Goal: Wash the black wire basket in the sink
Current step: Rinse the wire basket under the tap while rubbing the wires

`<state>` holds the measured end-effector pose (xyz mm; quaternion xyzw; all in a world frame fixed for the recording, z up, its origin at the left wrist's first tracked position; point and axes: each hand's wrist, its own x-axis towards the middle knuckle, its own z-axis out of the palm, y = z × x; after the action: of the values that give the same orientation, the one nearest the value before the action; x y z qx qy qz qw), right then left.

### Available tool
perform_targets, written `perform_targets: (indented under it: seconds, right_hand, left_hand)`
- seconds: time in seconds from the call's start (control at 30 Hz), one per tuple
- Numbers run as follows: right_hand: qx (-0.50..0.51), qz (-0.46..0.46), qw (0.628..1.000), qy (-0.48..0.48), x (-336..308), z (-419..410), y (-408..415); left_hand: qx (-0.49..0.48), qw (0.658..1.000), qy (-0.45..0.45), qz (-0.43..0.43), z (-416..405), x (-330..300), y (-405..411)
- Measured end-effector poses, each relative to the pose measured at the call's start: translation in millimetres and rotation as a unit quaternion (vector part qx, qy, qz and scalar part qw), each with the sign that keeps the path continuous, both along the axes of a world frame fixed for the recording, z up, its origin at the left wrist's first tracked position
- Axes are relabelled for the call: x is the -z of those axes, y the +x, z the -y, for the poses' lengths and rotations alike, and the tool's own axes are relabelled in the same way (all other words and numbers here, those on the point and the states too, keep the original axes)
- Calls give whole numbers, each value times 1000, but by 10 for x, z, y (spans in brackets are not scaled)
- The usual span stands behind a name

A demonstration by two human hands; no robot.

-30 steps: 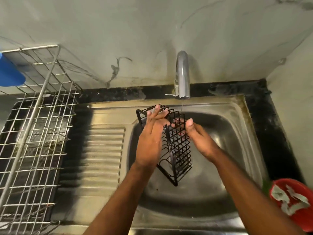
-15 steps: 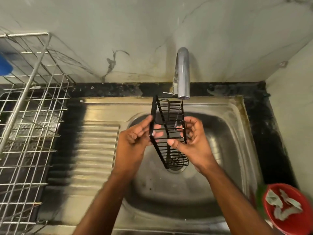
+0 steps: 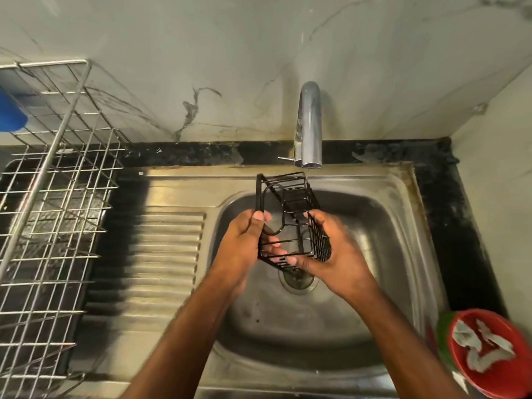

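bowl [image 3: 489,355] red, at near right counter edge, clear of the work | left hand [image 3: 244,240] and right hand [image 3: 336,254], fingers curled round basket [image 3: 290,220], hold it over sink [image 3: 403,226], far end tilted up into thin stream | tap [image 3: 309,125] close above, limits lift | rack [image 3: 51,182] well left

Single view: head-worn wide-angle camera, looking steeply down and forward over steel sink [image 3: 403,214]. Close range; forearms enter from bottom edge. Tap [image 3: 309,125] and wall at frame top, wire rack [image 3: 51,197] at left edge, red bowl [image 3: 489,355] at bottom right corner. No second view.
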<state>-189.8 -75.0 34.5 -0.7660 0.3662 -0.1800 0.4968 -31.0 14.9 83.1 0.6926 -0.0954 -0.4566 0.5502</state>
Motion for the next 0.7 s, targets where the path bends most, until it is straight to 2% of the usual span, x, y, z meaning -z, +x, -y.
perform_targets:
  seconds: [0.1,0.37,0.67,0.7]
  right_hand:
    - [36,0,999,4,45,24,-33]
    - [129,13,992,1,30,-2,-84]
    - [142,-4,990,-5,-22,-24,-94]
    - [144,-3,990,-4,-23,-30,-88]
  left_hand:
    - [56,998,-19,31,122,11,-22]
    - [99,995,-31,-5,494,-20,82]
    - [58,997,-41,25,887,114,140]
    - [47,996,-44,53,918,134,120]
